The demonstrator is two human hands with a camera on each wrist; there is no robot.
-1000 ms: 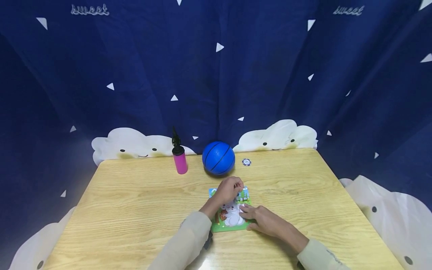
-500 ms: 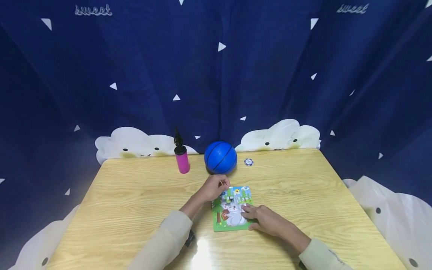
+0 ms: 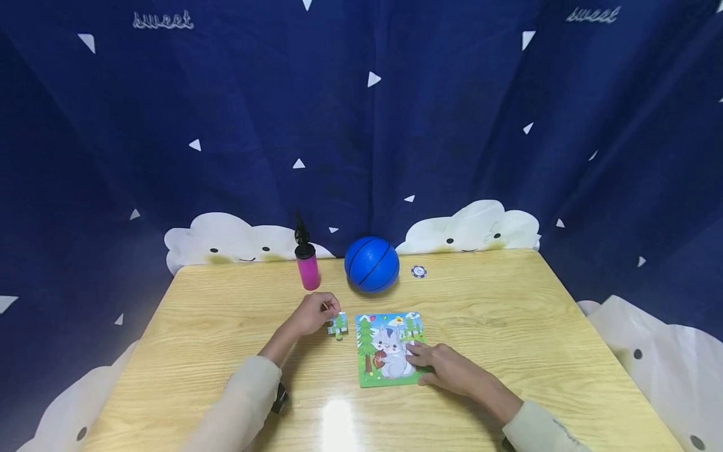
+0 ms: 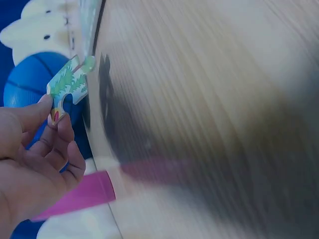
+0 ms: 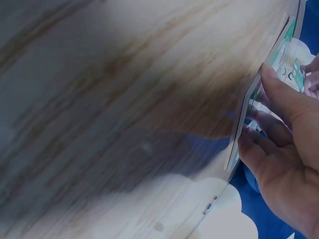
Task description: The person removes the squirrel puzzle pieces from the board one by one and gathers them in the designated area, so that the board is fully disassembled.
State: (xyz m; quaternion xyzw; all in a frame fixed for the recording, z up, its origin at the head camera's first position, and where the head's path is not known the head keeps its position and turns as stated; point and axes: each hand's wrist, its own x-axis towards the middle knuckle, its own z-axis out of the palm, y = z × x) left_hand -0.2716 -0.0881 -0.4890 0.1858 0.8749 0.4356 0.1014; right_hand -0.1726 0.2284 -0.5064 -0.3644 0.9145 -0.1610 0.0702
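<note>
My left hand [image 3: 312, 314] pinches a jigsaw piece [image 3: 338, 324] between thumb and fingertips, just left of the puzzle board. Green trees on a light ground show on the piece [image 4: 67, 82] in the left wrist view, along with a rounded notch and a knob. The square puzzle board [image 3: 369, 379] lies flat on the table, printed with a grey squirrel, trees and a blue sky. My right hand [image 3: 446, 368] rests on the board's right side with its fingers over the squirrel's tail. In the right wrist view, its thumb [image 5: 279, 92] touches the board's edge.
Behind the board sits a blue ball [image 3: 371, 264] with black lines. A pink hand pump [image 3: 309, 271] with a black top stands to its left, and a round blue-and-white chip [image 3: 418, 271] lies to its right. A dark blue curtain [image 3: 271, 113] hangs behind the wooden table [image 3: 497, 314].
My left hand has moved left from above the board, carrying the jigsaw piece off it. The squirrel picture is now largely uncovered. My right hand has stayed on the board.
</note>
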